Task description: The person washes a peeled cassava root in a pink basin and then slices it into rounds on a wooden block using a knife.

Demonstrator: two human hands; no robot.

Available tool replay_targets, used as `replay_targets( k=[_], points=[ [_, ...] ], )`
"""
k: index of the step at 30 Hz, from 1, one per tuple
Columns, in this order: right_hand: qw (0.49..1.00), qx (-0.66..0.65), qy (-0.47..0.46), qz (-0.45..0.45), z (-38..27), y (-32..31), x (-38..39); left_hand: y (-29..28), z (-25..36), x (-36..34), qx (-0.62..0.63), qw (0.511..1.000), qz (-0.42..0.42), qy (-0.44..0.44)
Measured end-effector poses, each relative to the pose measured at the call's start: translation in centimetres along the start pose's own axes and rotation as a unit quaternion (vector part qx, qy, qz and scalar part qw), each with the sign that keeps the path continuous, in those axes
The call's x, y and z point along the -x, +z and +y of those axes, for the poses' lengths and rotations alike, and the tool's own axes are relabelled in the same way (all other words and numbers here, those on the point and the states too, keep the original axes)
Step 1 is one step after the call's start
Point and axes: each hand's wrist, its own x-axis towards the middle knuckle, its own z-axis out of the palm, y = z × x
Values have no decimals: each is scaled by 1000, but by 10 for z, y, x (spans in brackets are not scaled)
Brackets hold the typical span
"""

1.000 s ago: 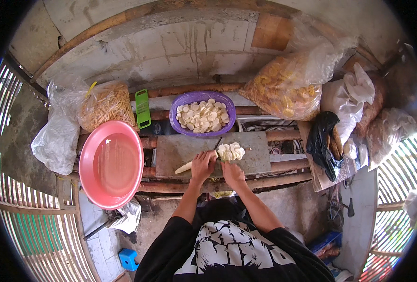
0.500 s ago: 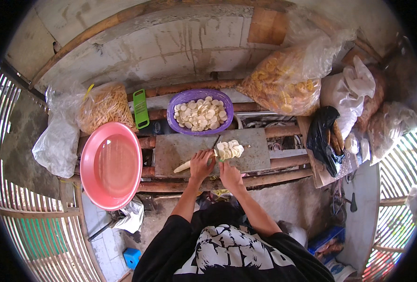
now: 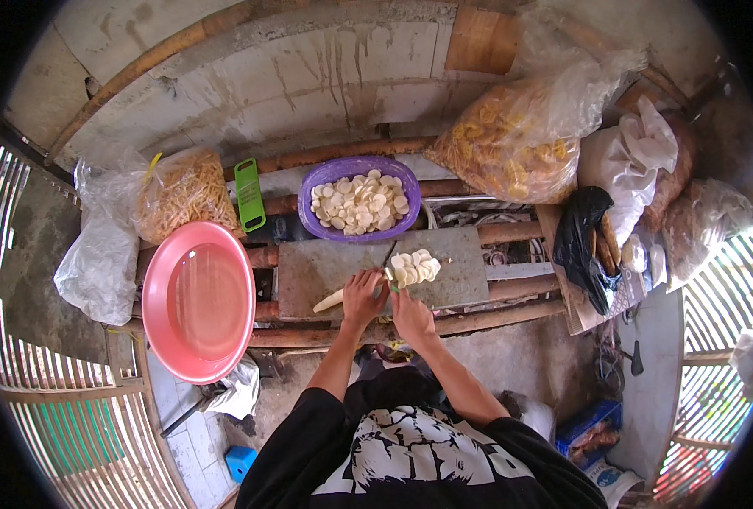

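Note:
My left hand [image 3: 365, 297] is closed around a peeled cassava root [image 3: 329, 301], whose tapered end sticks out to the left over a grey board [image 3: 309, 259]. Close beside it, my right hand [image 3: 412, 316] grips a knife [image 3: 394, 289] with a green handle; most of the blade is hidden at the root's cut end. A row of round white slices [image 3: 415, 268] lies overlapping on the board just past my hands. Behind the board, a purple basin [image 3: 305, 202] holds a heap of similar slices [image 3: 358, 204].
A pink basin [image 3: 158, 297] with liquid stands left of the board. Behind it are a bag of pale sticks [image 3: 192, 191] and a green slicer [image 3: 249, 195]. To the right sit a large bag of yellow chips [image 3: 512, 140] and a black plastic bag [image 3: 584, 246]. Poles [image 3: 521, 293] with gaps form the bench.
Both hands stay at almost the same spot, with the knife at the root's cut end. The whole view has shifted very slightly.

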Motion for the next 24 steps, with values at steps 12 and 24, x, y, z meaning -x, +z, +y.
replay_targets(
  k=[12,24],
  points=[
    [997,58,38,-42,0,1,-2,3,4,5,-9,1000,4,3],
    [993,73,55,-74,20,2,-13,10,8,6,15,1000,15,1]
  ],
)
